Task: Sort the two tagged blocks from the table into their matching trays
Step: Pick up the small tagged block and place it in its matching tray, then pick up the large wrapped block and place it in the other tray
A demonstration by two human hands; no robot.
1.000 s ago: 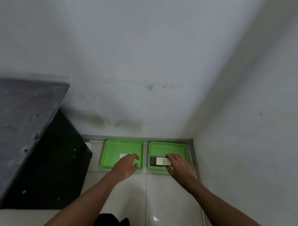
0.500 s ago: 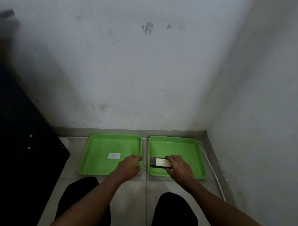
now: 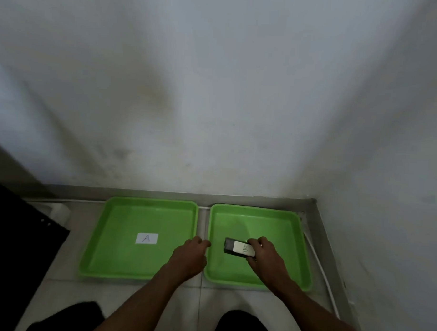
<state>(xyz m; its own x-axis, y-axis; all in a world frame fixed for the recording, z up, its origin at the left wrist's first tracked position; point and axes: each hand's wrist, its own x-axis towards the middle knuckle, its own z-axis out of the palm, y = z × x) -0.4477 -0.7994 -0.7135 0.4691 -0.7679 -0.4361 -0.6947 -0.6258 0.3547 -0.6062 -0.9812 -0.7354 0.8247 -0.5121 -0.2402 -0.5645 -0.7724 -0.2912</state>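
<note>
Two green trays lie side by side on the tiled floor against the wall. The left tray carries a white label marked A on its bottom. Inside the right tray, my right hand grips a dark block with a white tag marked B, low over the tray floor. My left hand hovers over the gap between the trays with its fingers curled and nothing visible in them. No second block is in view.
A black panel stands at the left, with a white object beside it on the floor. Walls close off the back and right, meeting in a corner. A white cable runs along the right wall. My dark-clothed knees fill the bottom edge.
The view has tilted down and closer, so the trays look bigger. My right hand has carried the B block further into the right tray. My left hand stays between the trays.
</note>
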